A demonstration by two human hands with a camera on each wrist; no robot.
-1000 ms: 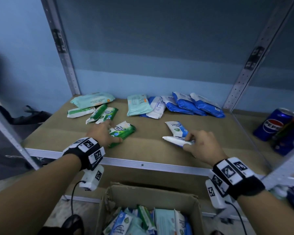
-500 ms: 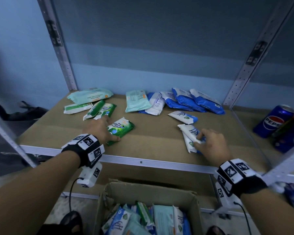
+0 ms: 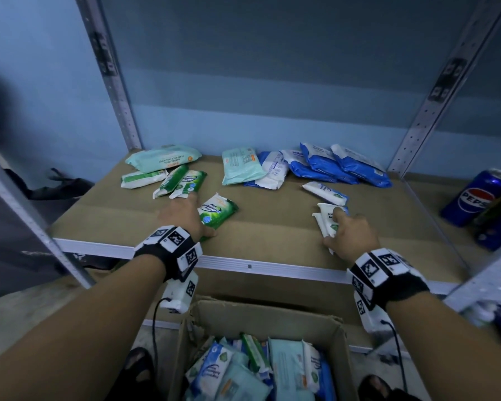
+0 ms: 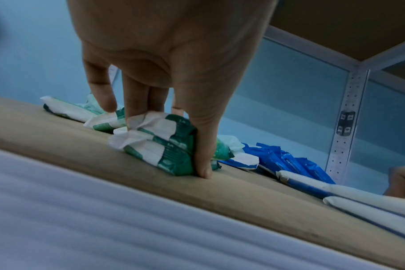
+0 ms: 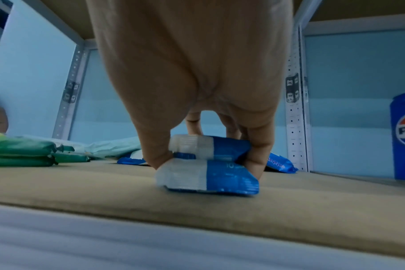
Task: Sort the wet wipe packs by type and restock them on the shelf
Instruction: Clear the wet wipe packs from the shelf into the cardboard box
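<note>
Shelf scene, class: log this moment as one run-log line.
left hand: grips green pack | right hand: grips two stacked blue-and-white packs | shelf: packs grouped by colour | box: more packs

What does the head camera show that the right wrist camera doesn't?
Only the head view shows the cardboard box of packs below the shelf and the left hand holding a green pack. Only the right wrist view shows two blue packs stacked between thumb and fingers. Both show the right hand and the Pepsi can.
</note>
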